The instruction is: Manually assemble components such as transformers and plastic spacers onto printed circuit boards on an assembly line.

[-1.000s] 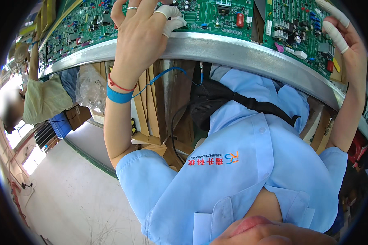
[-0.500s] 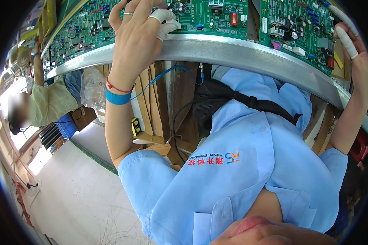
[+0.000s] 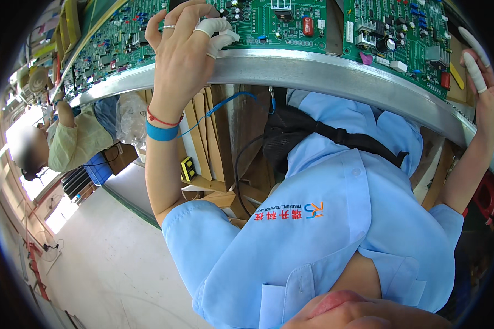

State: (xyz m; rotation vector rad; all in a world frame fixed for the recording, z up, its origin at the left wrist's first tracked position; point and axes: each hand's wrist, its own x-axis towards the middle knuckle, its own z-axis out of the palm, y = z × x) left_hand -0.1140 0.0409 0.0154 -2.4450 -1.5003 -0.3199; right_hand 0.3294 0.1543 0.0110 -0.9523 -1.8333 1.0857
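My left hand (image 3: 184,55) rests at the near edge of a green circuit board (image 3: 258,24), over its left part. White finger cots cover its thumb and forefinger, whose tips come close together; whatever lies between them is too small to make out. A blue wrist strap (image 3: 162,131) and a red cord circle that wrist. At the far right, my right hand (image 3: 486,82) is raised with its fingers stretched out and apart, two in white cots. It holds nothing that I can see, beside another green board (image 3: 403,41) carrying capacitors and heat sinks.
A metal rail (image 3: 313,66) runs along the near side of the boards. More populated boards (image 3: 115,41) stretch off to the left. A coiled blue cord (image 3: 219,104) hangs below the rail beside cardboard pieces (image 3: 200,131). Another person (image 3: 74,140) works at the far left.
My right hand has moved slightly down and its fingers have spread. The left hand stays nearly in place. At the far left, the other person has shifted and bent an arm.
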